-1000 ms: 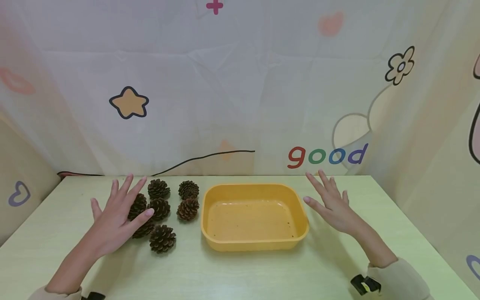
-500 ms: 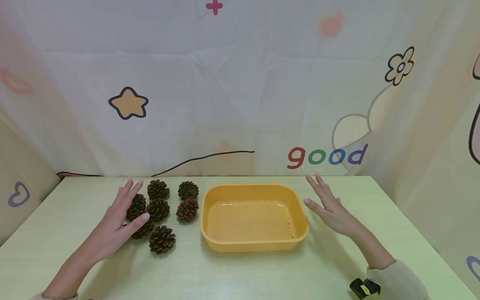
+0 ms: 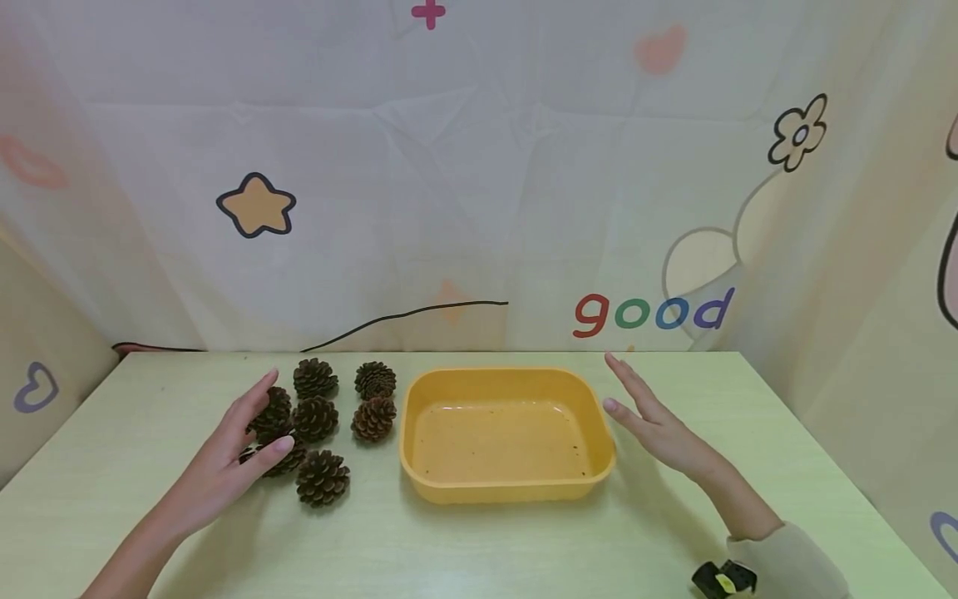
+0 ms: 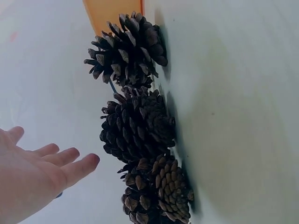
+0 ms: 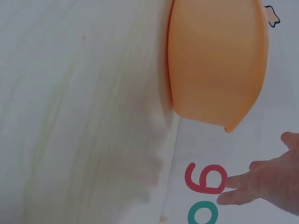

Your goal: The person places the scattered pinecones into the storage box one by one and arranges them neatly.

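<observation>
Several brown pine cones lie in a loose group on the left half of the table. My left hand hovers beside the leftmost ones with fingers straight and thumb apart, partly hiding them. In the left wrist view that hand holds nothing, its fingertips apart from the cones. A yellow rectangular tub stands right of the cones, with small dark specks on its floor. Just off the tub's right end is my right hand, fingers extended. The right wrist view shows that hand past the tub's wall.
The pale wooden table ends at a printed cloth backdrop bearing a star, a flower and the word "good". Cloth also hangs at both sides. A small black device sits at the right wrist.
The left hand has turned edge-on, its spread fingers drawing together, and moved slightly down. The right hand has also turned, its fingers closing up side by side. Cones and tub stay put.
</observation>
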{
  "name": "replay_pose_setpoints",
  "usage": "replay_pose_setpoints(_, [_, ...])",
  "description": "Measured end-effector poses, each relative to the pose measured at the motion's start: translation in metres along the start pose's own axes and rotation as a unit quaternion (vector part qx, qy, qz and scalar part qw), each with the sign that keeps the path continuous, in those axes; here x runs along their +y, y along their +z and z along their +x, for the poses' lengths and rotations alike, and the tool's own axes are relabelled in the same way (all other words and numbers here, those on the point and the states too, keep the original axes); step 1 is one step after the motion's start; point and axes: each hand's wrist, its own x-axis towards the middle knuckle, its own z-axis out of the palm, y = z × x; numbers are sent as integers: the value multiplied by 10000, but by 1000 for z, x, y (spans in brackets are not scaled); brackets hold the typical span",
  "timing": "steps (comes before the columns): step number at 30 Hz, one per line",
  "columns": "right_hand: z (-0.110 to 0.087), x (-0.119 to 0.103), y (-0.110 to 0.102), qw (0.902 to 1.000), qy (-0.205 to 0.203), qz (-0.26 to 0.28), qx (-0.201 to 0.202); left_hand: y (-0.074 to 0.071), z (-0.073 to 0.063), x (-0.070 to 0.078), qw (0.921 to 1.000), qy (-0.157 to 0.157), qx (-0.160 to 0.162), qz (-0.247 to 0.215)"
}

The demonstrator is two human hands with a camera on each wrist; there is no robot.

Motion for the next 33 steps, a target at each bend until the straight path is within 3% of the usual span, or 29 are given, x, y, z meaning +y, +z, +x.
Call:
replay_pose_setpoints(20, [3,5,5,9941,394,952,-324,5,-9,-4,9975,-448,-288,-471])
replay_pose_setpoints(33, [5,9,7,9828,674,1592,-642,9,-8,-5,9939,-882,-622,-244])
